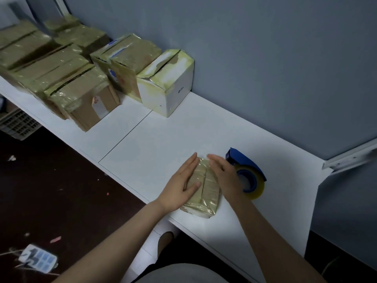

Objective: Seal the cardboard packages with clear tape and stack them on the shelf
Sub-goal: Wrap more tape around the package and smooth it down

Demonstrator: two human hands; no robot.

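Note:
A small flat package (206,190) wrapped in yellowish clear tape lies on the white shelf (163,139) near its front edge. My left hand (181,186) lies flat on the package's left side with straight fingers and the thumb across its top. My right hand (224,176) rests with straight fingers along the package's right side. Just right of it sits a blue tape dispenser (248,172) holding a roll of clear tape. Several taped cardboard packages (77,86) stand in a group at the far left of the shelf, with a taped white box (169,86) nearest.
A grey wall (265,68) rises behind the shelf, and a white metal bracket (350,156) juts out at the right. The dark floor at left is littered with scraps, a plastic crate (18,123) and a small blue-and-white object (38,258).

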